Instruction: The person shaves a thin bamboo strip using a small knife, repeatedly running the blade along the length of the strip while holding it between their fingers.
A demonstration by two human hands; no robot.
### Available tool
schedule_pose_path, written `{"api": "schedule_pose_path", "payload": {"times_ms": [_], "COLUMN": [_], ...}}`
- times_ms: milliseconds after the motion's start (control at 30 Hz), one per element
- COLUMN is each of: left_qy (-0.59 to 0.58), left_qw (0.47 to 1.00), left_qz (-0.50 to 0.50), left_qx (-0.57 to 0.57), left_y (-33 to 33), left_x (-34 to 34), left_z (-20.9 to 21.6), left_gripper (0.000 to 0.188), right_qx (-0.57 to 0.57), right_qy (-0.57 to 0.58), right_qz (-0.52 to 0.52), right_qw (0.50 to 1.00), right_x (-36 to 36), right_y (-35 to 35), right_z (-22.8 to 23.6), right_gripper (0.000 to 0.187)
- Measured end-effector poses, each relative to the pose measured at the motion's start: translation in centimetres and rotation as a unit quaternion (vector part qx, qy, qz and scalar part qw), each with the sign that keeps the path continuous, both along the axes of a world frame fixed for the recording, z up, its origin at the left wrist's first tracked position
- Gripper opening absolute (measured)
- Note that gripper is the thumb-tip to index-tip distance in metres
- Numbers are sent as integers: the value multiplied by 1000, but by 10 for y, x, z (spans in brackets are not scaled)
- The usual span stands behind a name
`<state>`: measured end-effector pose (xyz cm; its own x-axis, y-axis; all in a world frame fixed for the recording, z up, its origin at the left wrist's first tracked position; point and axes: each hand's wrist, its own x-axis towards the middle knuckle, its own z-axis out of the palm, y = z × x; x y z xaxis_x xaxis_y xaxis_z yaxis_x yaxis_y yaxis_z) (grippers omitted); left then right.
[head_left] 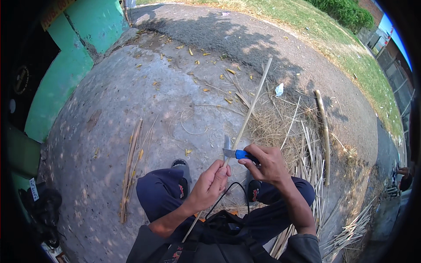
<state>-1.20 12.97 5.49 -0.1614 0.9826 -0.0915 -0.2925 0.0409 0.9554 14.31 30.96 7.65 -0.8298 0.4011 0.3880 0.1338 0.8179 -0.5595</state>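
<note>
My left hand (212,183) is closed round a long, pale bamboo strip (254,101). The strip slants from near my lap up and away to the right. In my right hand (268,164) is a blue-handled utility knife (240,154), its grey blade lying across the strip just beyond my left fingers. Close by, a second grey, blade-like piece (227,143) stands up beside the strip. What that piece belongs to is hidden.
Bundled thin strips (309,164) and a thick bamboo pole (323,136) lie on my right beside a heap of shavings (274,120). Longer slats (131,171) rest on the concrete to my left. A green wall (66,74) rises at far left.
</note>
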Motion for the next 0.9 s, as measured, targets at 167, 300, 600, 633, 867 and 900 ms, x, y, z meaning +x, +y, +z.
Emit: {"api": "schedule_pose_path", "payload": {"times_ms": [167, 300, 600, 633, 867, 900], "left_qy": [28, 113, -103, -123, -80, -81], "left_qw": [998, 991, 987, 984, 995, 995], "left_qz": [-19, -51, 24, 21, 13, 12], "left_qx": [-52, -57, -123, -126, -66, -64], "left_y": [-5, -13, -12, -9, -9, -8], "left_x": [-1, 11, -25, -25, -23, -22], "left_z": [-10, -10, -18, -19, -27, -29], "left_gripper": [22, 23, 29, 28, 26, 26], "right_qx": [11, -32, -28, 16, -7, -9], "right_qy": [41, 88, 12, -45, -41, -38], "right_qz": [-139, -300, -58, -15, -4, -14], "right_qw": [989, 949, 998, 999, 999, 999], "right_x": [-7, 3, -10, -14, -27, -25], "right_y": [34, 99, 10, 4, -5, -3], "right_z": [-15, 1, -22, -26, -28, -29], "right_gripper": [26, 47, 31, 33, 32, 31]}}
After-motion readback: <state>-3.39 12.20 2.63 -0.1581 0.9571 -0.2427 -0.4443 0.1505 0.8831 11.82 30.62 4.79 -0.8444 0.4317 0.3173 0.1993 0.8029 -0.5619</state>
